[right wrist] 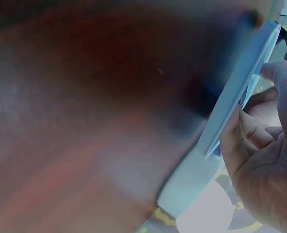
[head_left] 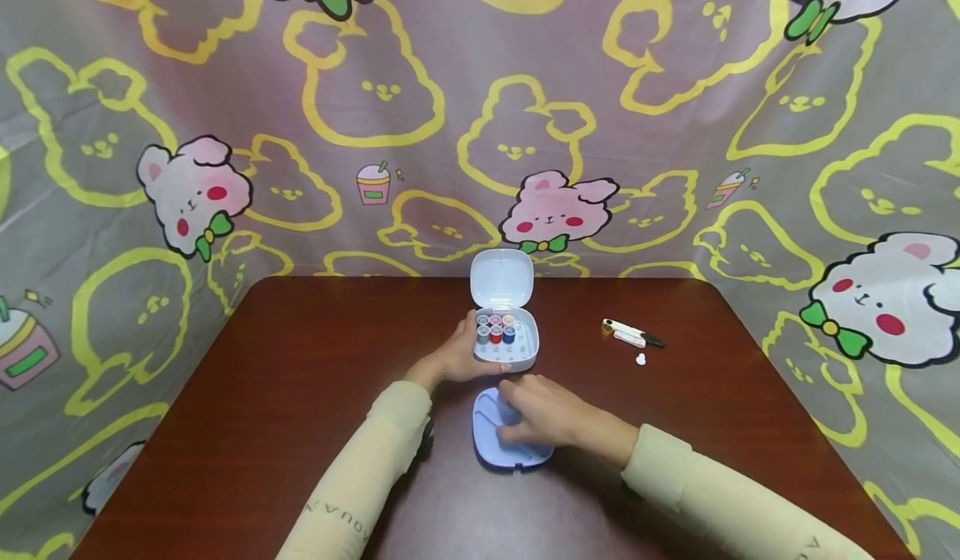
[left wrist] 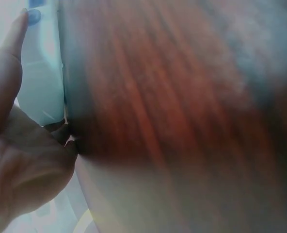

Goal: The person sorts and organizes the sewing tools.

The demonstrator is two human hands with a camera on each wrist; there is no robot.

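A small white sewing box (head_left: 529, 339) stands on the table with its lid (head_left: 501, 277) raised. Several thread spools (head_left: 496, 335) in various colours sit in two rows inside. My left hand (head_left: 457, 356) holds this box from the left, its thumb along the front. Nearer me lies a shallow light-blue tray (head_left: 486, 439) with moulded ridges. Over it is my right hand (head_left: 543, 414), the fingers at the tray's far part and the thumb inside. The right wrist view shows bent fingers at the rim of the tray (right wrist: 231, 102); part of their contact is hidden.
To the right lie a white tool with a dark tip (head_left: 633, 333), a small amber round item (head_left: 607, 327) and a small white piece (head_left: 641, 359). A brown table (head_left: 300, 460) carries everything. Patterned cloth (head_left: 420, 168) hangs behind and at both sides.
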